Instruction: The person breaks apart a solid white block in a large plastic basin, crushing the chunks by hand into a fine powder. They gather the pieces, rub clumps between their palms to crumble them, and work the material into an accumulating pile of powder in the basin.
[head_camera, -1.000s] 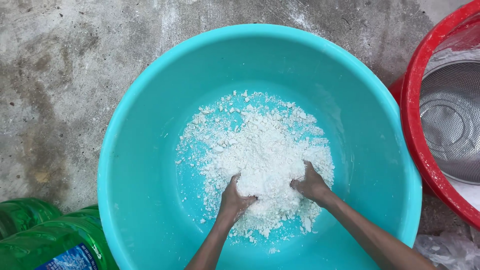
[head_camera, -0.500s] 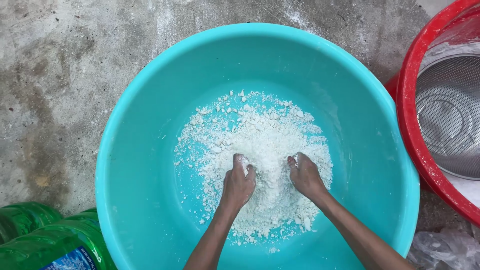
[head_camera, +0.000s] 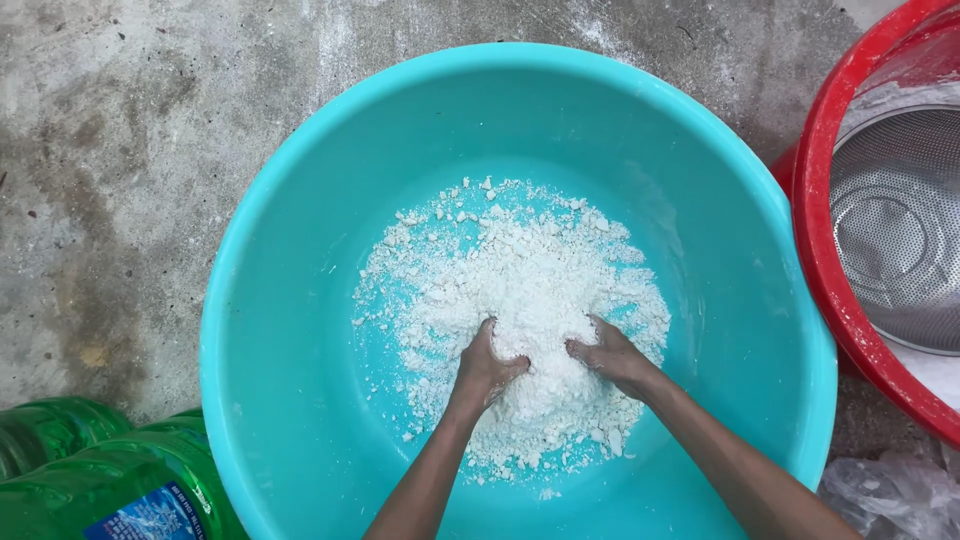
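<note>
While both my hands dig into the white crumbly pile (head_camera: 520, 290), the heap sits right under and just ahead of my grip, in the bottom of the teal tub (head_camera: 290, 300).

My left hand (head_camera: 485, 368) and my right hand (head_camera: 612, 358) are close side by side, fingers curled and half buried, each holding a clump of the white stuff. Most of the pile spreads away from me, toward the far side of the tub, and both hands are about the same way from it. The tub walls are well apart from my hands, so there is open room all around. A red tub (head_camera: 835, 290) with a metal strainer (head_camera: 900, 240) stands on the right, and green bottles (head_camera: 110, 480) lie at the near left on the concrete floor (head_camera: 120, 150).
</note>
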